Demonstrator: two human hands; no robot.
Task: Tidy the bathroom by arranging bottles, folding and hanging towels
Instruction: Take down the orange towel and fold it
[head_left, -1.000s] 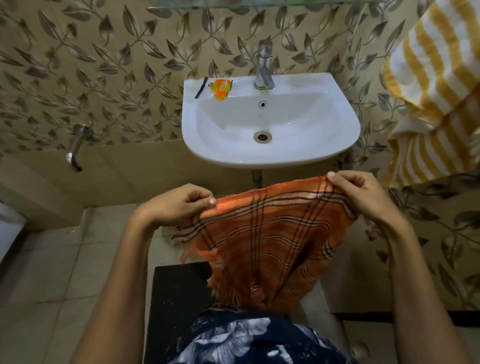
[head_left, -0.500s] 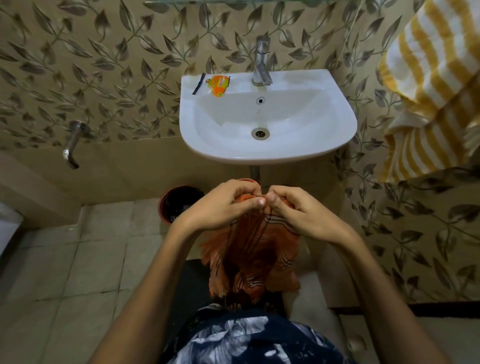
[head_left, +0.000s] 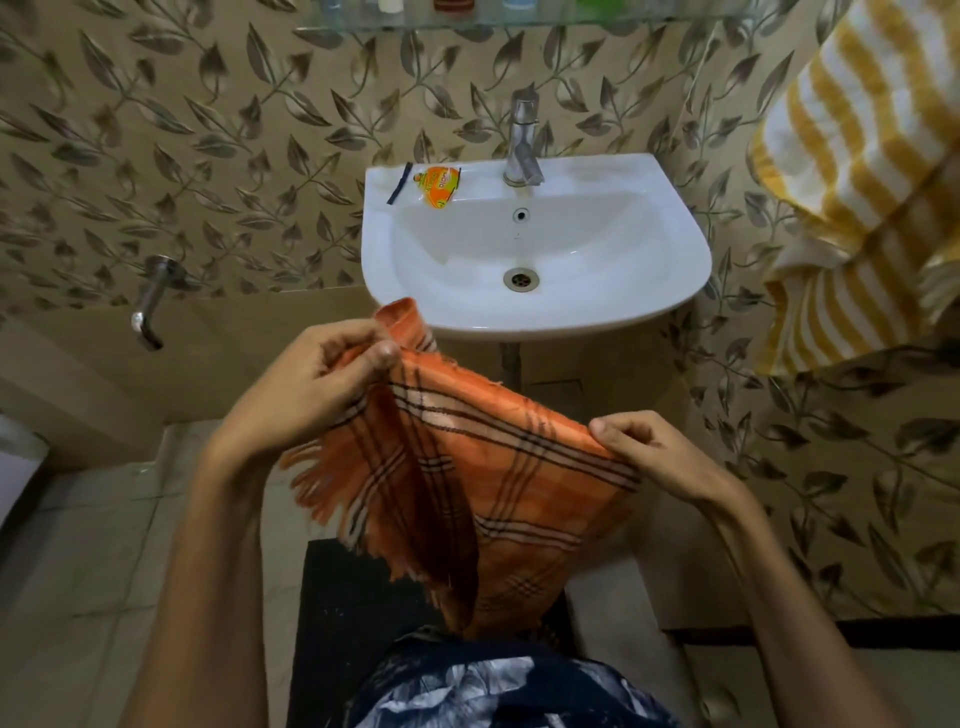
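Observation:
An orange towel with dark plaid lines and a fringed edge hangs folded in front of me, below the sink. My left hand pinches its doubled upper corners, one corner sticking up past my thumb. My right hand grips the folded edge lower and to the right. A yellow-and-white striped towel hangs on the right wall. Several bottles stand on a glass shelf at the top edge, only their bases visible.
A white sink with a steel tap is mounted on the leaf-patterned wall; an orange sachet and a dark strip lie on its rim. A wall tap sticks out at left. A black mat lies on the tiled floor.
The hands first held the towel spread wide, then met at the middle to fold it. Now the right hand has slid down and right along the fold while the left keeps the joined corners.

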